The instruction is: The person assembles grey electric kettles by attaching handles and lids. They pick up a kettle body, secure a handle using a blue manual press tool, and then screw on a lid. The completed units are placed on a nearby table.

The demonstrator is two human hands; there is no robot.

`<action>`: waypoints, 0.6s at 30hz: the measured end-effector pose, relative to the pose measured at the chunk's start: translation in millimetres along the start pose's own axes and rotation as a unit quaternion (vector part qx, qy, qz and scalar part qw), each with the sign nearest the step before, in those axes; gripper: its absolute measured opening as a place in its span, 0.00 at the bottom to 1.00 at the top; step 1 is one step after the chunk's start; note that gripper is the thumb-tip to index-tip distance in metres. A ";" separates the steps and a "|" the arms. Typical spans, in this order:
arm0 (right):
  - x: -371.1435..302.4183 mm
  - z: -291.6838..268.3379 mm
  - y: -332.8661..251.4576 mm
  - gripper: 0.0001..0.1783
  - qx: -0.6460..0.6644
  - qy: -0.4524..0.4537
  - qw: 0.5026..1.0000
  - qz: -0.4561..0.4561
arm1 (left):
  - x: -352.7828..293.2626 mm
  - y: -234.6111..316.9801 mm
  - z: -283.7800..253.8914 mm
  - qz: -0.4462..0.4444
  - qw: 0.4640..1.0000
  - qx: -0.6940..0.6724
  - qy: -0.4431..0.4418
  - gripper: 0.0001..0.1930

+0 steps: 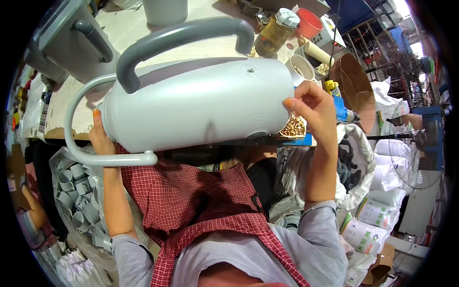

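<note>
A pale grey thermos jug (201, 110) lies on its side across the table's near edge. A dark grey handle (184, 38) stands up along its top, and a light grey bail handle (76, 129) loops round its left end. My left hand (101, 138) grips that end, thumb up against the rim, its other fingers partly hidden. At the right end my right hand (315, 107) is closed, thumb and forefinger bent together beside the jug's edge; anything between them is too small to make out. Brass-coloured screws (292, 126) lie in a box below that hand.
Beyond the jug stand a lidded bottle (277, 32), a red cup (309, 23) and a white cup (300, 67). A blue power screwdriver (340, 109) is right of my hand. Another grey jug (76, 43) stands far left. Grey plastic parts (81, 198) fill a bag lower left.
</note>
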State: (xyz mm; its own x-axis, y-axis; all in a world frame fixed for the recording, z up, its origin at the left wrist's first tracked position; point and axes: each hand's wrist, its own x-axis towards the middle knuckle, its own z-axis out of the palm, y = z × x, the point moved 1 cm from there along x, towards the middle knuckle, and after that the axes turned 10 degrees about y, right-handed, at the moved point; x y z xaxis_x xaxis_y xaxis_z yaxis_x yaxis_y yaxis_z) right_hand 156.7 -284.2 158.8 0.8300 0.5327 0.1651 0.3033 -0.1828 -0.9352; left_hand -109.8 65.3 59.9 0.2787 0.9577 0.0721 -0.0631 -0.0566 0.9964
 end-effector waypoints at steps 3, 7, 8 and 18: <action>2.6 2.9 -9.9 0.09 -0.036 -0.012 0.998 0.059 | 1.2 -3.4 0.7 0.006 0.999 0.030 0.018 0.28; 26.8 27.9 -44.9 0.15 -0.141 0.164 0.927 -0.307 | -0.5 -2.4 2.4 0.027 0.998 0.039 0.047 0.28; 35.6 38.3 -48.9 0.18 -0.063 0.156 0.930 -0.328 | -0.3 -1.5 2.0 0.030 0.997 0.051 0.058 0.28; 46.8 66.5 -45.1 0.23 0.242 -0.129 0.962 -0.023 | 5.0 1.4 -5.0 0.005 0.999 0.048 0.023 0.28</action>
State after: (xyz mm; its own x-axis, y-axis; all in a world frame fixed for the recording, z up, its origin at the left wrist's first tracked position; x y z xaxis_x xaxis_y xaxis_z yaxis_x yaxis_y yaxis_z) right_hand 150.8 -196.1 187.9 0.6588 0.7293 0.1848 0.0324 0.2179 -0.9754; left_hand -113.3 71.4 61.4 0.2343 0.9687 0.0819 0.0281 -0.0910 0.9955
